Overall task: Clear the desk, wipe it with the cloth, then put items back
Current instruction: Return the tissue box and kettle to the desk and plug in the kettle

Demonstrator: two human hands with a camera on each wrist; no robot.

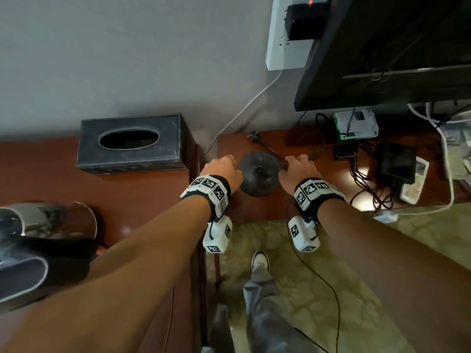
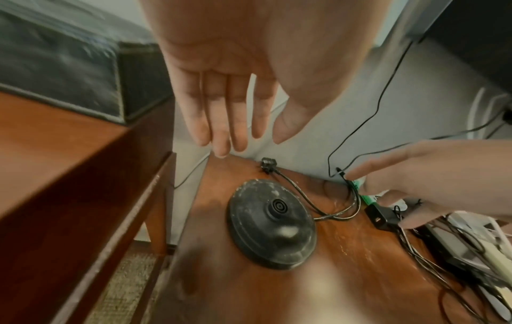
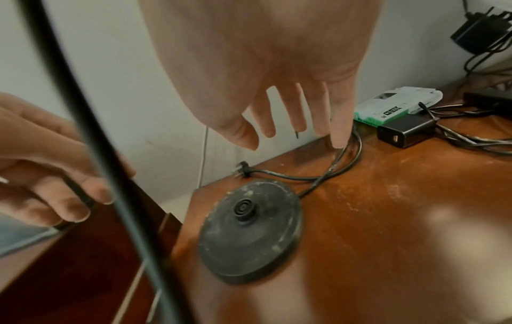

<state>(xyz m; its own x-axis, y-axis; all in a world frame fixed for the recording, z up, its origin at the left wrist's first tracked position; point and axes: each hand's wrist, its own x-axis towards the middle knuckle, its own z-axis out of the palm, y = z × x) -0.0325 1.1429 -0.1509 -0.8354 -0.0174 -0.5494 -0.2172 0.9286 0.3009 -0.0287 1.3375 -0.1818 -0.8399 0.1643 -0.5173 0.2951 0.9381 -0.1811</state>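
— Where's the base?

— The base [image 1: 259, 172] sits flat on the desk [image 1: 318, 189], near its left front corner, and it lies right between my two hands. The left hand [image 1: 222, 171] is at its left rim, the right hand [image 1: 297, 169] at its right rim. Neither looks clearly nearer to me.

— Got hold of anything?

— No. In the left wrist view my left fingers [image 2: 221, 122] hang straight and loose above the desk's back edge, holding nothing. In the right wrist view the right fingers [image 3: 288, 114] are spread and slack too; the little finger seems to touch the cord [image 3: 343, 160] behind the base, but I can't tell for sure.

— Which way does the cord run?

— It leaves the base at the back right, loops toward the right hand, then doubles back to the plug [image 2: 267, 165] lying loose at the back edge. So I'd judge the right hand takes the cord while both lift the disc from its sides.

— Anything in the way?

— The box [image 1: 131, 143] stands on the higher surface to the left, and the charger [image 3: 406, 133] and tangled wires lie to the right, well apart from the base.
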